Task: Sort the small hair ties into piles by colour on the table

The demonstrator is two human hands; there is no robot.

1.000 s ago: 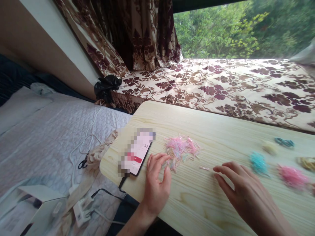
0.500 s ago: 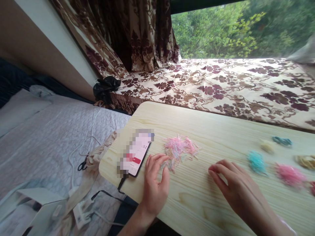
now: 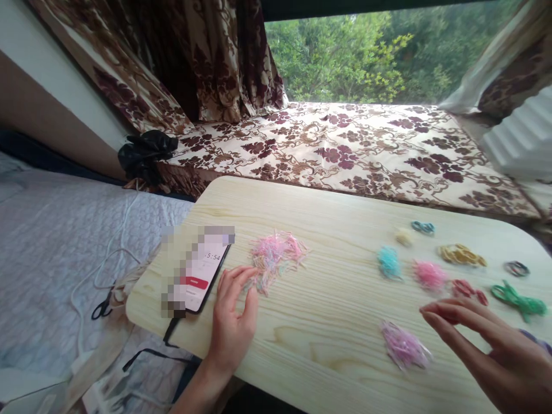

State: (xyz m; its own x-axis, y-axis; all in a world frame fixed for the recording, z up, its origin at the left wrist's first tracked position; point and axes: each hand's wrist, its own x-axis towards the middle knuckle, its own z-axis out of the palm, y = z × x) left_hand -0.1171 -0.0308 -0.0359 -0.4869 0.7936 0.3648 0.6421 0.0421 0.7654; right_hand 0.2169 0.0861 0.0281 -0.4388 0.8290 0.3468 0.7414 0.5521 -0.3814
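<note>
At the near left edge of a mixed pile of thin pink and pastel bands or strands (image 3: 276, 250), my left hand (image 3: 235, 322) rests with thumb and fingers apart. Its fingertips touch or overlap the pile's edge. My right hand (image 3: 487, 339) is over the right side of the table, thumb and forefinger tips pinched together. Anything between them is too small to make out. Near it are a lilac bundle (image 3: 404, 346), a bright pink bundle (image 3: 430, 275) and red looped bands (image 3: 469, 291). A turquoise bundle (image 3: 389, 263) lies farther left.
Beside my left hand lies a phone (image 3: 200, 273) with a cable, its screen lit. Green bands (image 3: 520, 299), tan bands (image 3: 461, 255), blue bands (image 3: 422, 227), a cream bundle (image 3: 403, 236) and dark bands (image 3: 516, 268) sit on the wooden table (image 3: 328, 215). A bed (image 3: 86, 230) adjoins on the left.
The view has turned right, bringing more bundles into sight. My right hand has moved right across the table, from bare wood toward the red bands. My left hand stays by the pastel pile.
</note>
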